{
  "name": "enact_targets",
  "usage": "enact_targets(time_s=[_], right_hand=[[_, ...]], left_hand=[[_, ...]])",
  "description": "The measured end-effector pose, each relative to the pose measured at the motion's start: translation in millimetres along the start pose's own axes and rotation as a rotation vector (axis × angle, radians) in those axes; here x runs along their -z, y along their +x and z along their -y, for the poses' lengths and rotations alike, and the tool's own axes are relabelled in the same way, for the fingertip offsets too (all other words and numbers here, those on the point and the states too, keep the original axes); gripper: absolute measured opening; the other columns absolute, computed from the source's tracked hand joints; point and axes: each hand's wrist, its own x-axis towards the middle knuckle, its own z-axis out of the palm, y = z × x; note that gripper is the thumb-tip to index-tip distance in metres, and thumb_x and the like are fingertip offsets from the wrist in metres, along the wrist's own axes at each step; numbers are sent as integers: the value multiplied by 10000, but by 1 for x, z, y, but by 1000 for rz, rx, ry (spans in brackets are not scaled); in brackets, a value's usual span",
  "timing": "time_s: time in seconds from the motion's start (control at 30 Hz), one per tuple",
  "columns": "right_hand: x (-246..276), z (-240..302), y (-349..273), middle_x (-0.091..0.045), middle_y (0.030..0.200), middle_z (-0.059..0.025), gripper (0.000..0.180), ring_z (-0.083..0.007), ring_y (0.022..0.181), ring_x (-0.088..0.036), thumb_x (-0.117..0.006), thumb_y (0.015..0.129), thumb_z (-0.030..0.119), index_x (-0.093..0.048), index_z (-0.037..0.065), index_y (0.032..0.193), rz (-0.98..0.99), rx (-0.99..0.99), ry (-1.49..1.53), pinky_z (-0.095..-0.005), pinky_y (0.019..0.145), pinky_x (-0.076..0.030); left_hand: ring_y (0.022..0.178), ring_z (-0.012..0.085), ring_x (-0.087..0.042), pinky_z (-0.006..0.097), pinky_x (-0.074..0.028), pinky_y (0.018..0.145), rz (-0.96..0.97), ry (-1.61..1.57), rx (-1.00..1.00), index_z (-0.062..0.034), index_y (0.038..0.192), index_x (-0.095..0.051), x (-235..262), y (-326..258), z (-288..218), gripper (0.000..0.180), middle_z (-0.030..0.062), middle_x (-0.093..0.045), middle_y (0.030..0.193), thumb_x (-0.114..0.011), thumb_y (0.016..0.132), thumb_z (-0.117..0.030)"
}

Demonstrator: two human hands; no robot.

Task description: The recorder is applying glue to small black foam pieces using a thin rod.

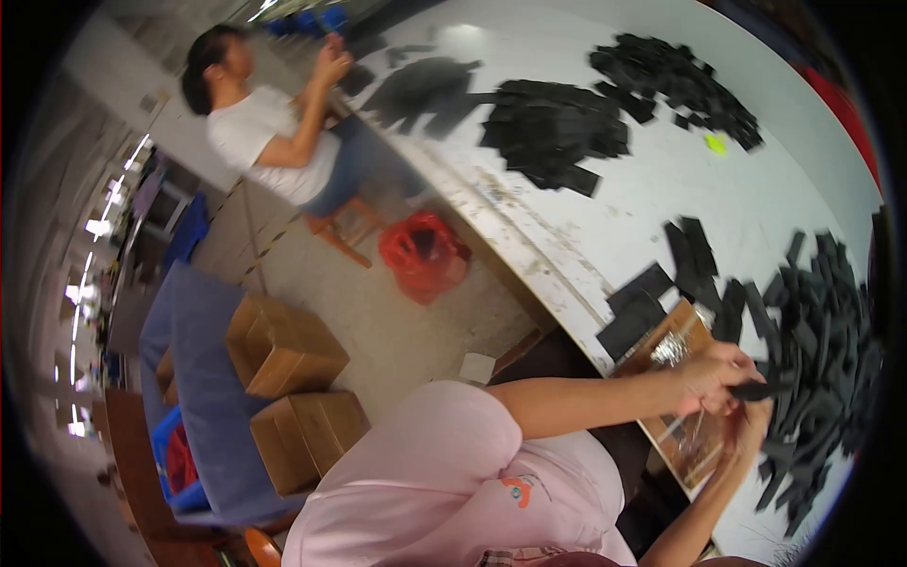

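Pink sleeve and shoulder [453,472] fill the foreground, closest to the lens, and from here we sweep left to right. Far left, on the floor, two brown cardboard boxes [283,345] sit on a blue sheet [203,378], plain-sided, no label readable. Past them, a red plastic bag [422,253] slumps by the table leg, and behind it a co-worker in a white top [269,142] sits with both hands raised. Now the white table [605,203]: two heaps of black strips [553,132] lie far back, and a small yellow-green tag [715,144] sits alone on the bare top. Nearer, a brown cardboard sheet [680,326] lies at the table edge with a crinkled clear wrapper on it. Over it, the left hand [713,370] pinches one black strip [761,388] at its end, fingers closed around it; the right hand [746,430] comes up beneath, fingers curled toward that same piece, though whether it grips I cannot tell. Far right, a big loose pile of black strips [812,378] spreads out, so by my read most of the work is left.
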Motion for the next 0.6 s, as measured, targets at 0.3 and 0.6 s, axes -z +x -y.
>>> enact_targets(time_s=[0.3,0.6], right_hand=[[-9,-1,3,-441,572,38,198,-33,507,-387,-507,835,203,-522,37,728,-137,141,-335,-183,447,-308],[-36,54,-24,-526,698,-77,328,-215,666,-540,-600,726,300,-522,-2,829,-153,486,-919,-318,565,-421]], left_hand=[[778,120,-522,218,-430,679,-40,1550,-934,-28,1051,-535,-28,-11,-40,307,64,-525,953,-496,758,53],[673,94,-535,217,-437,576,-12,1040,-823,0,819,-576,-31,-7,-27,60,36,-589,770,-569,761,-11]])
